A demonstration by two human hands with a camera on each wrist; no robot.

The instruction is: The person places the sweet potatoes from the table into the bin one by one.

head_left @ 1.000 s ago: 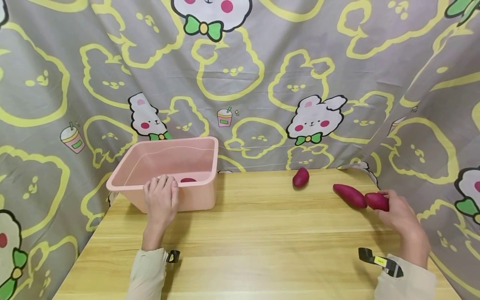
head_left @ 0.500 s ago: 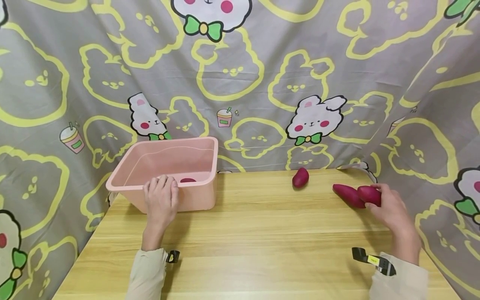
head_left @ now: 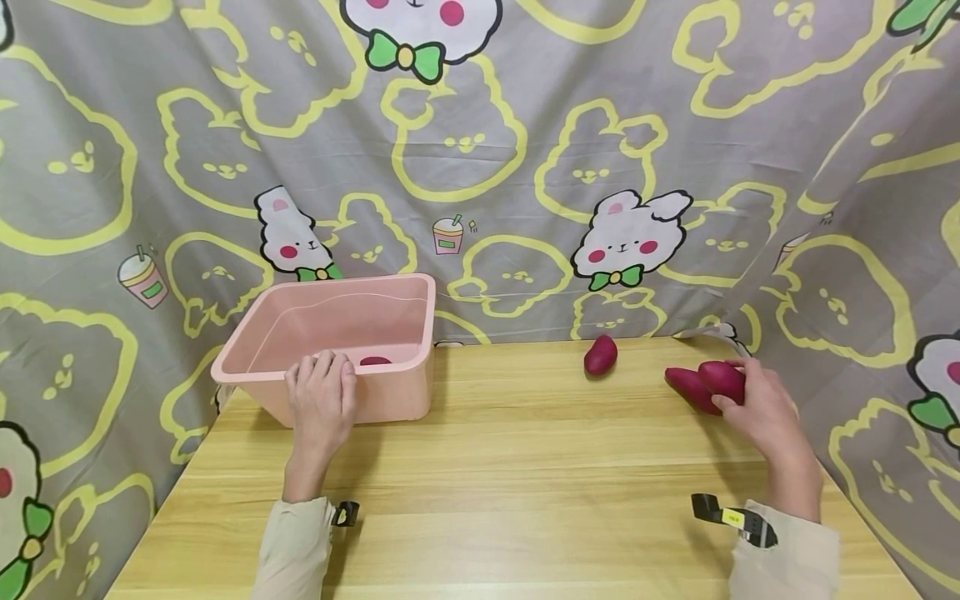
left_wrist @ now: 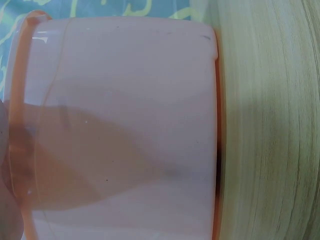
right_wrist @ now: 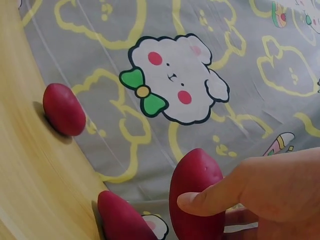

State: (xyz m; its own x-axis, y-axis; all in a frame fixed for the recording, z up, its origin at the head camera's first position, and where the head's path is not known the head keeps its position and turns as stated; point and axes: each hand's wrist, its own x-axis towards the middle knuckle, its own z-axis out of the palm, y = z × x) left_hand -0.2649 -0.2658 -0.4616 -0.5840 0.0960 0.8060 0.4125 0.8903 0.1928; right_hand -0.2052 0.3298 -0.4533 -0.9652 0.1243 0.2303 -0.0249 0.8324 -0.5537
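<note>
My left hand (head_left: 321, 400) grips the front rim of a pink plastic tub (head_left: 393, 392); in the left wrist view the tub's side wall (left_wrist: 135, 100) fills most of the picture. Inside the tub a bit of a purple-red sweet potato (head_left: 375, 361) shows over the rim. At the right of the table, my right hand (head_left: 765, 408) holds another sweet potato (head_left: 722, 380), thumb across it in the right wrist view (right_wrist: 197, 175). The held one overlaps a longer sweet potato (head_left: 684, 386) lying on the wood. A shorter sweet potato (head_left: 601, 356) lies farther back.
The light wooden table (head_left: 525, 475) runs back to a grey curtain (head_left: 510, 150) printed with yellow outlines and cartoon rabbits. The curtain also hangs along the left and right sides. Each wrist carries a black camera strap (head_left: 753, 527).
My right hand has moved left and slightly away from me, carrying the sweet potato from beside the longer one to over it. The left hand and tub have stayed put.
</note>
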